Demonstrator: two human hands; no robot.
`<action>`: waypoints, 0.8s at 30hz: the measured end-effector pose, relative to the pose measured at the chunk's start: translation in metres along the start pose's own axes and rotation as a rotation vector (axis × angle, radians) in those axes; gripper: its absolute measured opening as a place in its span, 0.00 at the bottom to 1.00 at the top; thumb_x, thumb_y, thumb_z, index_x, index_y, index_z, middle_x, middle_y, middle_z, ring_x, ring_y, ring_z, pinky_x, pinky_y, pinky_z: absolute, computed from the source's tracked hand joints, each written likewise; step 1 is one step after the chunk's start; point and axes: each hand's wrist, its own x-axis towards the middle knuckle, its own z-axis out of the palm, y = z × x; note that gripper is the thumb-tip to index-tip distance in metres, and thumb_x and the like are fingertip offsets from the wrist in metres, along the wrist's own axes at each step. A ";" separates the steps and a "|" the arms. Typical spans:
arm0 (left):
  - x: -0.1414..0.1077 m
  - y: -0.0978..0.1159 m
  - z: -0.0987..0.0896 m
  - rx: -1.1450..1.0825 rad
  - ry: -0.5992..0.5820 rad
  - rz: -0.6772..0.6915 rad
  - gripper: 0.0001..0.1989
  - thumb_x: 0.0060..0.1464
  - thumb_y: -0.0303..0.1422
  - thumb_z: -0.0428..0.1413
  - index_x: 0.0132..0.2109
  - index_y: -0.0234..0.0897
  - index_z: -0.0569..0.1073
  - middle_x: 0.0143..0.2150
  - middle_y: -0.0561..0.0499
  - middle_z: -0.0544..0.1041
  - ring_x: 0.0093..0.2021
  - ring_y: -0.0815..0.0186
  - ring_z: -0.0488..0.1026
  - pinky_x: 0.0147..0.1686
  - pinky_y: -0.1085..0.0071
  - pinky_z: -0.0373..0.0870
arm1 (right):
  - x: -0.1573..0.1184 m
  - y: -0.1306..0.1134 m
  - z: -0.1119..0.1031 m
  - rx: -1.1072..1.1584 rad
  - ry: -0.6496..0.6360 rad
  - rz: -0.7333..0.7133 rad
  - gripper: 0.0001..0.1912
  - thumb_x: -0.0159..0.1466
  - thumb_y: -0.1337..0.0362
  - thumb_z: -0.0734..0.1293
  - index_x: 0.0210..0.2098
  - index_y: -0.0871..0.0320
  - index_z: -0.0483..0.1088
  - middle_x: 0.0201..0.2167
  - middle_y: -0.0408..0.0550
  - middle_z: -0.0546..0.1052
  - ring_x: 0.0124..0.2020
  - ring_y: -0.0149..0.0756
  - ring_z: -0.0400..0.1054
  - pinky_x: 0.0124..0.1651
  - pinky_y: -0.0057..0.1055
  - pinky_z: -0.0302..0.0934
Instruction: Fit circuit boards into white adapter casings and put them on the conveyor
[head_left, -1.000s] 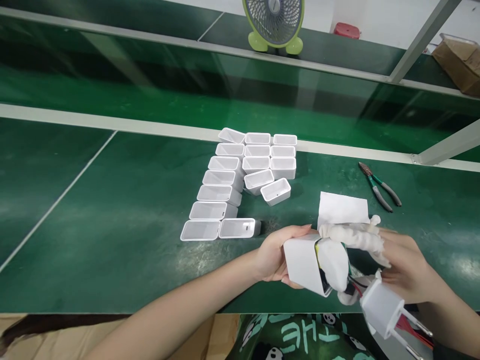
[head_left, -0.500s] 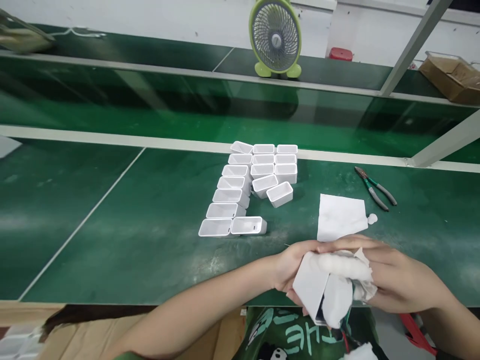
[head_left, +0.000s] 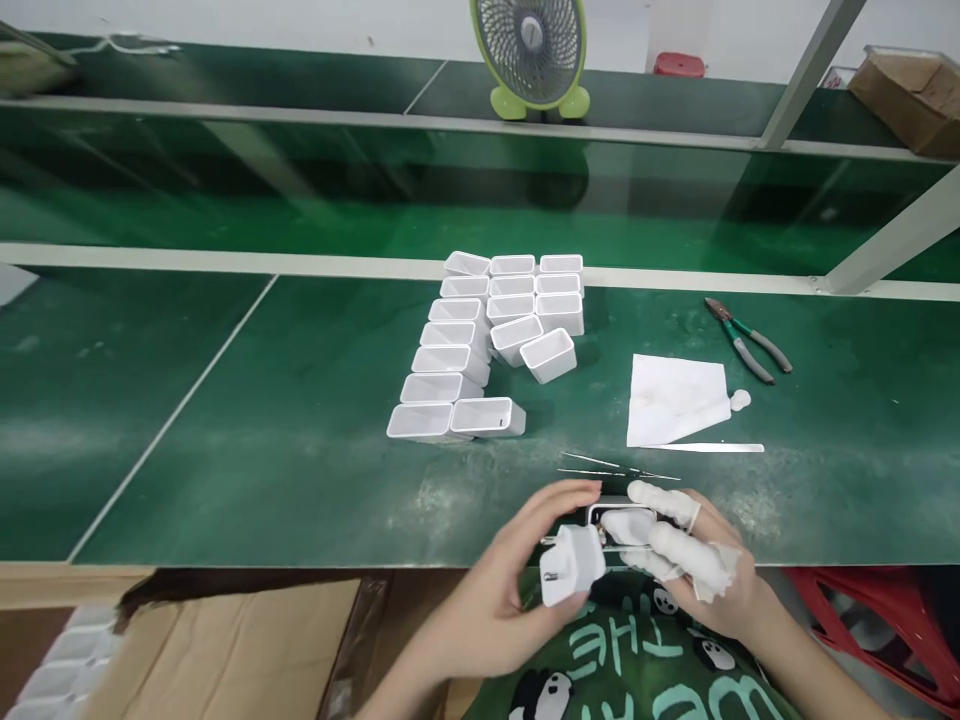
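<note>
My left hand (head_left: 510, 580) is closed around a white plug housing (head_left: 571, 565) with metal pins, at the table's front edge. My right hand (head_left: 712, 570), its fingertips wrapped in white finger covers, presses against the housing's other side, where an open white rim (head_left: 611, 507) shows. What lies under those right fingertips is mostly hidden. Just beyond both hands, a pair of thin metal tweezers (head_left: 615, 468) rests on the green table (head_left: 315, 470). A white paper sheet (head_left: 675, 400) lies farther off, with a white strip (head_left: 712, 448) along its near edge.
Several open white plastic cases (head_left: 431, 420) stand in rows at mid-table. Green-handled pliers (head_left: 750, 340) lie to the right. A green fan (head_left: 532, 50) and a cardboard box (head_left: 907, 100) occupy the shelf. Below the table are a carton (head_left: 225, 640) and a red stool (head_left: 877, 620).
The housing has turned so that its plug pins now show. My left hand has shifted its grip, and the hands sit lower, uncovering the tweezers and white strip. The camera view has tilted downward.
</note>
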 end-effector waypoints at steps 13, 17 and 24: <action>0.002 -0.003 0.043 -0.248 0.340 -0.150 0.12 0.58 0.37 0.57 0.48 0.39 0.74 0.49 0.44 0.76 0.52 0.55 0.72 0.51 0.63 0.69 | -0.006 -0.007 0.009 0.121 -0.126 0.249 0.27 0.66 0.70 0.61 0.64 0.53 0.59 0.42 0.54 0.75 0.42 0.42 0.74 0.41 0.33 0.74; -0.001 -0.003 0.041 -0.255 0.324 -0.098 0.17 0.57 0.37 0.58 0.53 0.40 0.71 0.53 0.43 0.74 0.55 0.54 0.71 0.52 0.63 0.69 | -0.010 -0.004 0.007 0.115 -0.161 0.272 0.28 0.66 0.72 0.61 0.64 0.53 0.58 0.43 0.55 0.74 0.42 0.40 0.73 0.42 0.33 0.74; -0.010 -0.008 0.028 0.020 0.389 -0.044 0.16 0.50 0.34 0.63 0.48 0.43 0.75 0.45 0.45 0.77 0.48 0.54 0.72 0.47 0.64 0.68 | -0.009 0.005 0.001 0.032 -0.264 0.133 0.24 0.62 0.74 0.62 0.57 0.56 0.64 0.45 0.56 0.74 0.45 0.45 0.70 0.42 0.40 0.73</action>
